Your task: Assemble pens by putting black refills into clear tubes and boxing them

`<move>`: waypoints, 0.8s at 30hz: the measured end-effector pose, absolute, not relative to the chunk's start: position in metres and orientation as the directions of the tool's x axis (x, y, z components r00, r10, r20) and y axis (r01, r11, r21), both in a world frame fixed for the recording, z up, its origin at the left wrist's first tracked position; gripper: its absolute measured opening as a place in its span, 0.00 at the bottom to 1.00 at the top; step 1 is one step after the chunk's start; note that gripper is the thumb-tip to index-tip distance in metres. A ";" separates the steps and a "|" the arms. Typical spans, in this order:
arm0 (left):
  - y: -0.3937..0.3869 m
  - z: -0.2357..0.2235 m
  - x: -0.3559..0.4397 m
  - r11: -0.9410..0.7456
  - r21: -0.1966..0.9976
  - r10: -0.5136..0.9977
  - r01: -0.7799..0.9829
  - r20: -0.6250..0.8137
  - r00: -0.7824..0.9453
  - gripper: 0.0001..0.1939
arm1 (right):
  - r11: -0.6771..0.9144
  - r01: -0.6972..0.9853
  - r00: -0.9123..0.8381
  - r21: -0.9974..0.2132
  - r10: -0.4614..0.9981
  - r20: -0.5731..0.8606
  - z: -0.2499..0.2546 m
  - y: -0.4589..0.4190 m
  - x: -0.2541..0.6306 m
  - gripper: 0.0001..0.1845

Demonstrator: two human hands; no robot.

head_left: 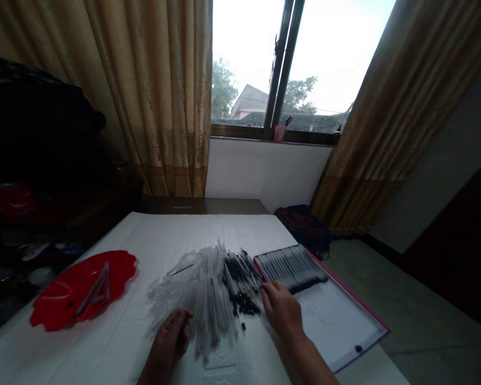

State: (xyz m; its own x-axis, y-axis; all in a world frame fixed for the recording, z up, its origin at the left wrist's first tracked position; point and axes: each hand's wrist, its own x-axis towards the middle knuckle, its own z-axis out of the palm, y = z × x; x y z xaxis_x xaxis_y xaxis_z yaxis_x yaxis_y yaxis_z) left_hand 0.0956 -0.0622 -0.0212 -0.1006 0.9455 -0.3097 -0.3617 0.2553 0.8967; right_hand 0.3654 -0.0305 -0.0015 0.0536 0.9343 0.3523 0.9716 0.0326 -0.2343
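Note:
My left hand is closed, fingers curled together, at the near left side of a pile of translucent plastic tubes that look like pen barrels. Whatever it may hold is hidden. My right hand pinches with thumb and fingers beside the tray's left edge; what is between them is too small to make out. Close by its fingertips lie a heap of small black caps and a bundle of dark-ended tubes. The red-edged shallow tray lies under and right of that hand, with a row of black-capped tubes in its far part.
A red scalloped dish with a few tubes stands at the table's left. One loose black cap lies in the tray's near right corner. The white-covered table ends before a window wall; dark cloth lies beyond its right corner.

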 end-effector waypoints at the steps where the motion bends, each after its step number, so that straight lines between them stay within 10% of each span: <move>1: -0.063 -0.019 0.093 0.252 0.881 0.943 -0.401 -0.316 -0.101 0.28 | 0.084 0.962 0.017 -0.258 0.929 0.369 -0.006 -0.036 0.359 0.11; 11: -0.061 -0.010 0.076 0.285 0.600 0.891 -0.748 -0.453 -0.024 0.09 | 0.294 0.857 -0.128 -0.422 0.916 0.380 -0.032 -0.074 0.291 0.09; 24: -0.067 -0.009 0.077 0.250 0.733 0.908 -0.632 -0.404 -0.110 0.14 | 0.179 0.937 -0.127 -0.301 0.975 0.184 -0.014 -0.077 0.265 0.06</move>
State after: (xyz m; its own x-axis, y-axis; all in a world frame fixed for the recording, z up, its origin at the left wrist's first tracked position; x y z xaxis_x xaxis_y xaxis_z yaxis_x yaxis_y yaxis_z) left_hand 0.0775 -0.0674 -0.0088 -0.1101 0.9080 -0.4042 -0.6321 0.2498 0.7335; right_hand 0.2646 -0.0765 -0.0143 -0.1267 0.9747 0.1839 0.9366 0.1786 -0.3014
